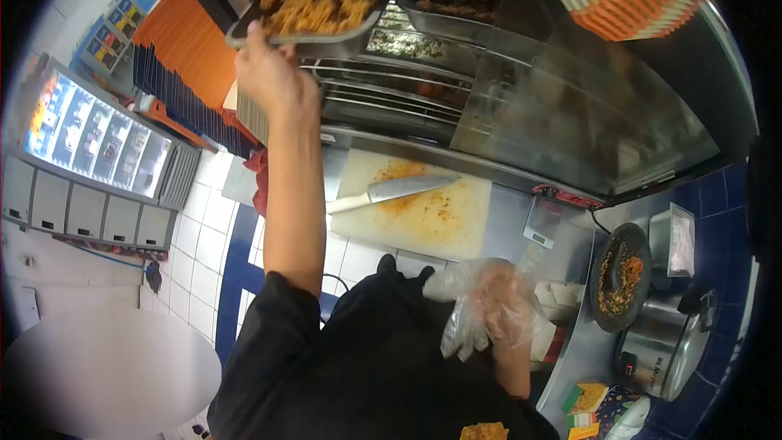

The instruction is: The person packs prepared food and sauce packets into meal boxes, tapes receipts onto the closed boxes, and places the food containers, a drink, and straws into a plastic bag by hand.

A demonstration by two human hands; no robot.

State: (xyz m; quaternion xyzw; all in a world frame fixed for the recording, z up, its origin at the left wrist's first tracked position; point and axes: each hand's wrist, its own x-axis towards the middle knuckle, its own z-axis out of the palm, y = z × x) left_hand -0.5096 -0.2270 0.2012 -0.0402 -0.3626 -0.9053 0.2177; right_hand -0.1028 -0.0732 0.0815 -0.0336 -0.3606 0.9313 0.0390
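Observation:
My left hand (pixel 281 81) is bare and closed on the near rim of a metal tray (pixel 334 47) of fried, golden-brown food (pixel 322 10), high in a display cabinet. Crumpled clear plastic, with glove fingers hanging loose, surrounds my right hand (pixel 498 301) near my body. The fingers look curled, but what they hold is unclear through the plastic. Between my arms, a large knife (pixel 415 187) with a pale handle lies across a stained white cutting board (pixel 464 224).
Another food tray (pixel 452 20) sits in the cabinet, beside glass panels (pixel 570 106). At the right are a small scale (pixel 539 224), a stone mortar (pixel 609 297) with ground paste and a metal pot (pixel 664 346). A lit display fridge (pixel 102 134) stands left.

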